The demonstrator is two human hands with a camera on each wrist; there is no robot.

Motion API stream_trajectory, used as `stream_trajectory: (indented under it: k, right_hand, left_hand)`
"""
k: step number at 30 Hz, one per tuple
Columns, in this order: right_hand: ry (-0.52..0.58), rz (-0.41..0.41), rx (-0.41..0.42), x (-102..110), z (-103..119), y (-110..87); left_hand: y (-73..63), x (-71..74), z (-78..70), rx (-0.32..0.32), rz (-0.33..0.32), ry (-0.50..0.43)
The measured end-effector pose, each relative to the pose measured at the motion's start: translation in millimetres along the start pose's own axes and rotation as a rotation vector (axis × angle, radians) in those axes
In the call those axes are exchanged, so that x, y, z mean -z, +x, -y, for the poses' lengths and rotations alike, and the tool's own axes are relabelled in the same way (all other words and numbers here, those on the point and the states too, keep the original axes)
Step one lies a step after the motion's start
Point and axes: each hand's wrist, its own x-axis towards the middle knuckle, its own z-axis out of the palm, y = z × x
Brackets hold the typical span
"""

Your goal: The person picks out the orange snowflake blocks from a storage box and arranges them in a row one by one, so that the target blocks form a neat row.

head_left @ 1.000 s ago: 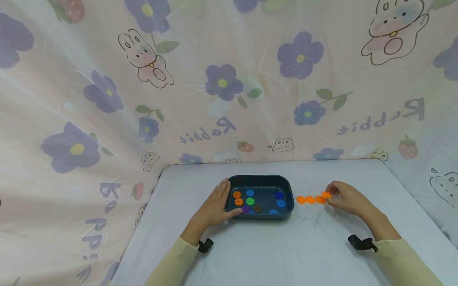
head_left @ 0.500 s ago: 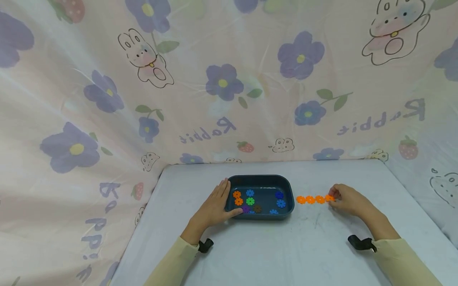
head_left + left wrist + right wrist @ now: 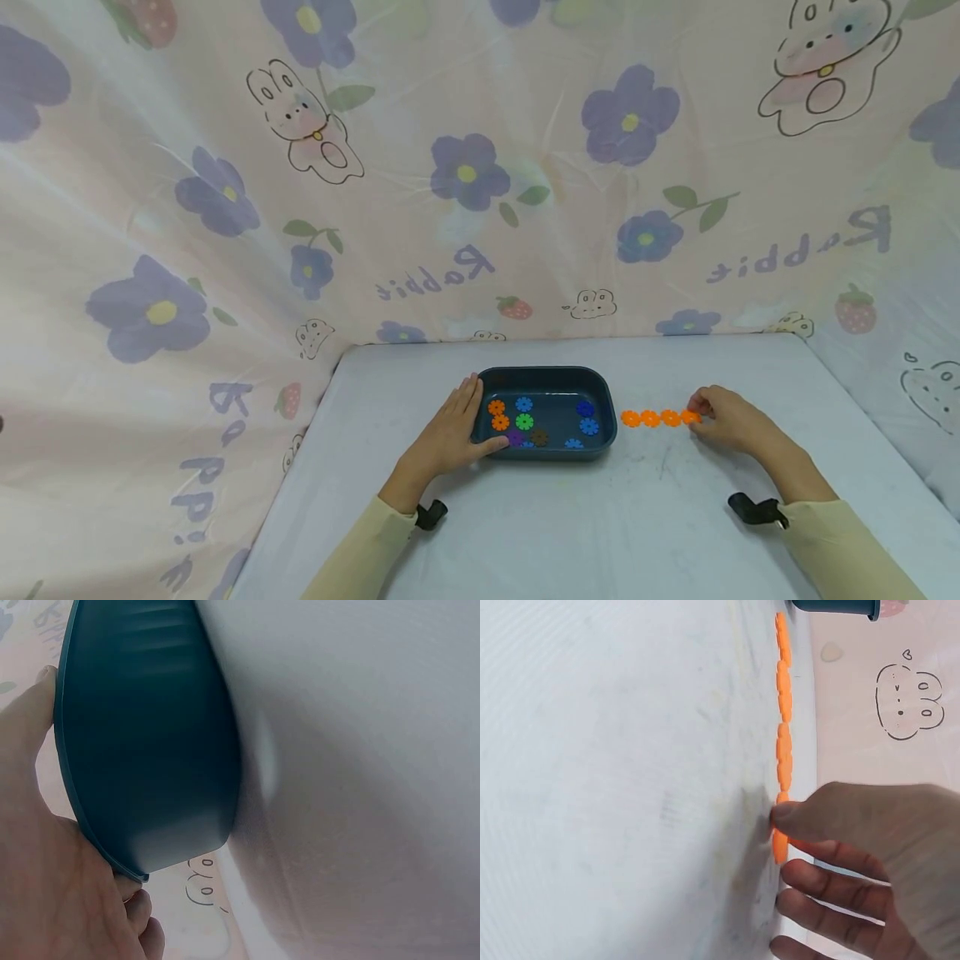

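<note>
In the head view my left hand [image 3: 447, 427] lies along the left end of a dark teal tray [image 3: 551, 455], fingers straight, thumb over the front rim. The left wrist view shows this hand against the rim of the tray [image 3: 150, 742]. To the right of the tray, several orange notched plastic discs [image 3: 650, 418] lie flat in a row. My right hand [image 3: 726, 419] pinches the rightmost orange disc [image 3: 781, 847] by thumb and forefinger. The right wrist view shows its thumb on that disc, close to its neighbour, the other fingers loosely bent.
Inside the tray lie several loose discs, among them a green disc [image 3: 524, 422], a purple disc [image 3: 515, 438], a brown disc [image 3: 539, 437] and a dark blue disc [image 3: 585, 408]. A white cloth covers the table [image 3: 600, 525]. A patterned curtain [image 3: 540, 250] hangs behind.
My right hand has brought the fourth orange disc down and slightly right, to the right end of the row, where it now lies level with the others. The left hand and tray stay put.
</note>
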Motion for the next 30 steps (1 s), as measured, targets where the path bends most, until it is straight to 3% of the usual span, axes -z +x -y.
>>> stream_trajectory:
  k: [6,12,21,30]
  right_hand:
    - [-0.002,0.003,0.010,2,1,-0.7]
    - [-0.017,-0.055,0.056,5,9,1.8]
    - [0.021,-0.141,0.128,8,45,15.9]
    - [0.044,-0.223,0.304,4,86,28.4]
  left_hand:
    - [0.3,-0.8,0.7,-0.006,-0.003,0.007]
    - [0.4,-0.2,0.8,-0.006,-0.004,0.010]
    - [1.8,-0.7,0.9,-0.004,-0.010,0.016]
    - [2.5,-2.4,2.0,0.015,0.002,0.033]
